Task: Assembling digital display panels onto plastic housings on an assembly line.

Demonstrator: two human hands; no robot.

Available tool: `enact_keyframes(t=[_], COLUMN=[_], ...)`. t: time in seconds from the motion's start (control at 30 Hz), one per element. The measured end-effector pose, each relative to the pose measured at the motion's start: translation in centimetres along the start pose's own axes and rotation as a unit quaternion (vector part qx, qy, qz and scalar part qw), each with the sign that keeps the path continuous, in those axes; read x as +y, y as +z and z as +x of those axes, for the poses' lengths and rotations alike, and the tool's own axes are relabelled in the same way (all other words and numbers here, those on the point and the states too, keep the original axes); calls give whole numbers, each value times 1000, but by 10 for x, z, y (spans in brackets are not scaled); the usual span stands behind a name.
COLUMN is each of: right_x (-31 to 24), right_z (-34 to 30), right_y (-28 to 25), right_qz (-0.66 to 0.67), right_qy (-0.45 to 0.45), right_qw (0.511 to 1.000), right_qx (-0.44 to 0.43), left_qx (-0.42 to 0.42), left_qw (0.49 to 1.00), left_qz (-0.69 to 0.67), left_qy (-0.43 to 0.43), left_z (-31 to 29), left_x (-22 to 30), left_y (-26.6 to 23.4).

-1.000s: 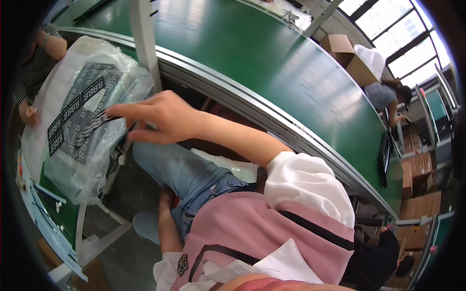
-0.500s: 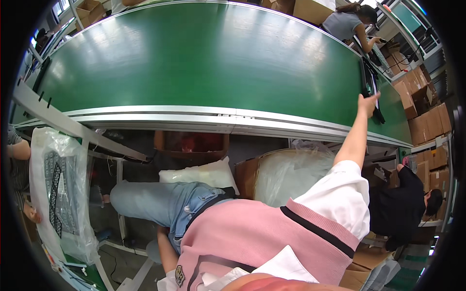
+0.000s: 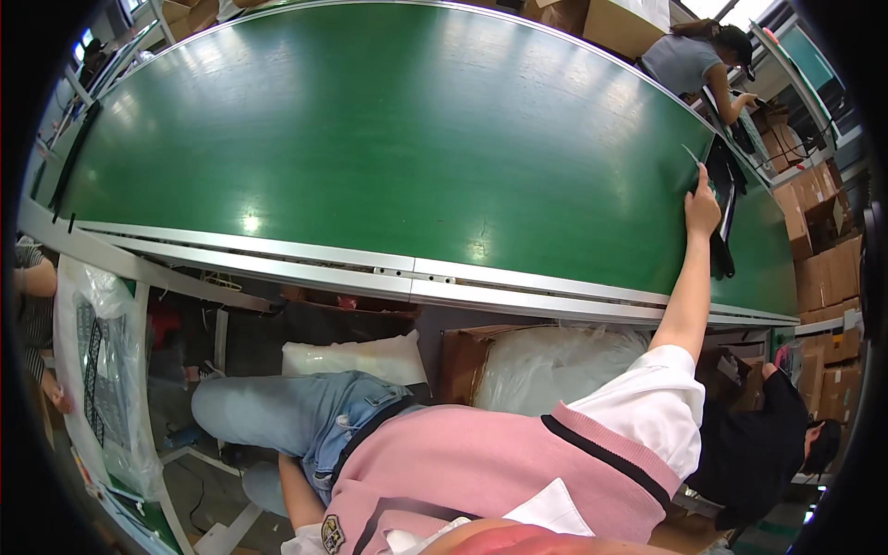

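Note:
My right arm stretches across to the far right of the green work surface (image 3: 388,139). My right hand (image 3: 701,208) is closed, with the index finger pointing forward along a thin, pale, pointed tool (image 3: 691,153); its handle is mostly hidden in the palm. Under and beside the hand lie long, flat black parts (image 3: 728,222) with a shiny edge. My left forearm (image 3: 298,495) runs down beside the jeans, and the left hand itself is hidden behind the thigh.
Silver metal rails (image 3: 370,276) edge the surface. Below them sit a white padded bag (image 3: 356,359) and a plastic-wrapped bundle (image 3: 555,370). A wrapped panel (image 3: 106,370) stands left near another person's hand. Co-workers (image 3: 689,63) are at upper right and lower right; cartons (image 3: 828,277) are stacked right.
My right hand has gone from spread fingers over the black parts to closed around the thin tool, whose tip now points away over the surface. The black parts have shifted. The whole view has turned slightly.

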State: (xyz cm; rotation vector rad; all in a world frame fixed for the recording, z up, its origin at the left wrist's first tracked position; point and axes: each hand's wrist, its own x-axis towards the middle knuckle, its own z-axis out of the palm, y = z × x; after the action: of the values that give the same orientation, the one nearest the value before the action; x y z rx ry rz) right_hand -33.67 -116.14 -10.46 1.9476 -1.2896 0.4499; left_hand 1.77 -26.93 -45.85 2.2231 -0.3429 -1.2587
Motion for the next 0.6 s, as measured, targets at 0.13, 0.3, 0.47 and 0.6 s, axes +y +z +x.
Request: enact_keyframes(t=[0.13,0.3,0.47,0.6], right_x=[-140,-177,-148,-134], right_z=[31,5,-40,-45], right_y=[-113,-278,-388,-391], right_qz=[132,283,462,720], right_qy=[-94,-84,-46,19], right_qw=[983,925,821,640], right_qx=[81,239,333,269], left_qx=[35,85,229,343], left_qw=[998,989,973,883], left_qz=[49,63,37,-167], left_qy=[-17,-99,-13,275], left_z=[-15,-104,-190,-258], left_x=[-53,-157,7,102], left_y=[-76,-140,-164,-158])
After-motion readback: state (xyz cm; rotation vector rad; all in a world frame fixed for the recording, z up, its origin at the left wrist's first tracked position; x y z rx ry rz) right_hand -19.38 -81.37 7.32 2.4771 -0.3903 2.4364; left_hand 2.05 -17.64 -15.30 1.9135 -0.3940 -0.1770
